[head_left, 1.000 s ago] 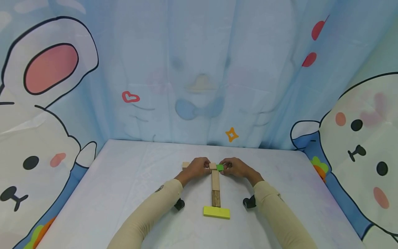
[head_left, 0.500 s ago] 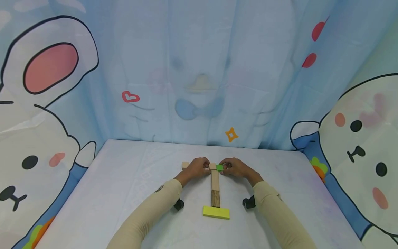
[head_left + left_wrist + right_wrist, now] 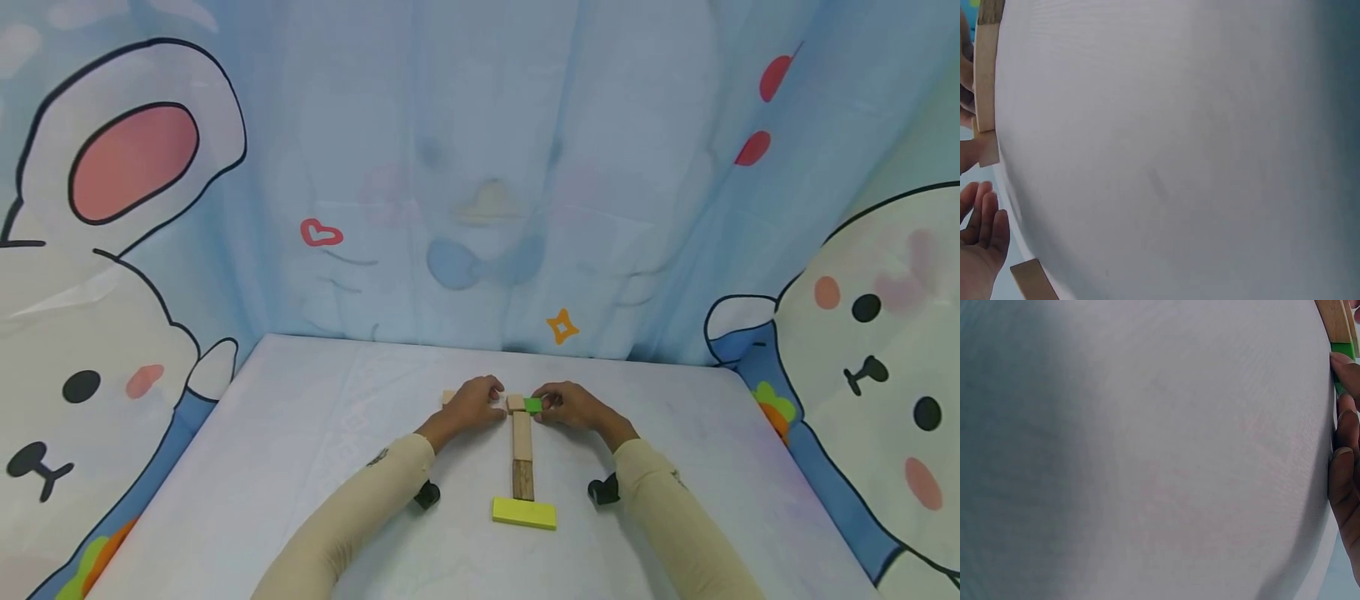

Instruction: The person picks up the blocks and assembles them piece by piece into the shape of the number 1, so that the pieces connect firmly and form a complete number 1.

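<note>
My left hand [image 3: 472,405] is beside a small plain wooden block [image 3: 515,402], its fingers spread from the thumb and holding nothing. In the left wrist view its fingers [image 3: 985,219] are straight or slightly bent, apart from the wood. My right hand [image 3: 576,406] pinches a small green block [image 3: 533,405] that lies against that wooden block's right side. A thumb tip presses the green block [image 3: 1342,348] in the right wrist view. Below the wooden block, a long light plank [image 3: 522,436] and a darker wood-grained block [image 3: 522,480] form a line, ending at a yellow block [image 3: 524,513].
Another plain wooden block [image 3: 447,397] lies left of my left hand, partly hidden by it. The table has a white cloth [image 3: 337,392]. A blue curtain [image 3: 480,308] with cartoon prints hangs behind it. Black wrist cameras [image 3: 428,495] sit under both forearms.
My left hand has drawn back slightly left from the small wooden block and its fingers have opened. The right hand stays at the green block. The head view has shifted slightly.
</note>
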Motion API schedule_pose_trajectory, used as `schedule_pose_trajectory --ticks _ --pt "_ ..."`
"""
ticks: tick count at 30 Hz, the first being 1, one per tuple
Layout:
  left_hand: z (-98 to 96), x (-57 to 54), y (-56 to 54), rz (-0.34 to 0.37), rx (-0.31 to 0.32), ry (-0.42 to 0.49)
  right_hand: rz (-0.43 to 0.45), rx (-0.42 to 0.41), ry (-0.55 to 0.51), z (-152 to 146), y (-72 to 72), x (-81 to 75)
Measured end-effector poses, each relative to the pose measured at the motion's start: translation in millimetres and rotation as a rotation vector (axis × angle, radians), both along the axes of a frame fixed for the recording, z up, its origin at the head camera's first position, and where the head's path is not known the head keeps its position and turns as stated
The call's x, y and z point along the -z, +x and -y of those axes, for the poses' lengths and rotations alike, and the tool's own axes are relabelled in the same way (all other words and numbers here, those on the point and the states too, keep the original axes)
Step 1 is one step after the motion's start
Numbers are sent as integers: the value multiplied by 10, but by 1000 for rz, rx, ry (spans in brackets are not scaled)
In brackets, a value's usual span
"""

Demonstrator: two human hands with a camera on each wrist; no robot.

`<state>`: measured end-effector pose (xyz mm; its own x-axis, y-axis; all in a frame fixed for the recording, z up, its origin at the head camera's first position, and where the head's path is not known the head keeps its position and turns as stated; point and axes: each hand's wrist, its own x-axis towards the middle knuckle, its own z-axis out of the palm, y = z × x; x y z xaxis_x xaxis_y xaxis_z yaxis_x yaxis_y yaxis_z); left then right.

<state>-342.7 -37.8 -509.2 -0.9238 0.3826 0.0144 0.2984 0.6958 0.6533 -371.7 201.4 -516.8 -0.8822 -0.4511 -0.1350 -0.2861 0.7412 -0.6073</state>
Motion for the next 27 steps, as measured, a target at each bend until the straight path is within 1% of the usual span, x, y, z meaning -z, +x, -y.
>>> schedule_pose_trajectory --ticks 5,8,13,18,22,25,27 --pt "72 -2 -13 -47 7 11 7 4 -5 0 -4 -2" --pt "129 -18 3 -59 5 24 6 6 -4 -3 -13 12" --pt "246 -65 36 -58 -13 52 0 -3 -4 -17 -26 26" --pt "395 -102 58 -93 -19 88 -11 -20 -28 -32 -28 33" --pt "515 -113 66 -91 -51 126 -15 -37 -36 -46 -31 43" --pt "601 -105 67 -69 -82 149 -19 -46 -40 -45 -38 53" --pt "659 -92 71 -59 -101 148 -23 -48 -43 -43 -43 60"
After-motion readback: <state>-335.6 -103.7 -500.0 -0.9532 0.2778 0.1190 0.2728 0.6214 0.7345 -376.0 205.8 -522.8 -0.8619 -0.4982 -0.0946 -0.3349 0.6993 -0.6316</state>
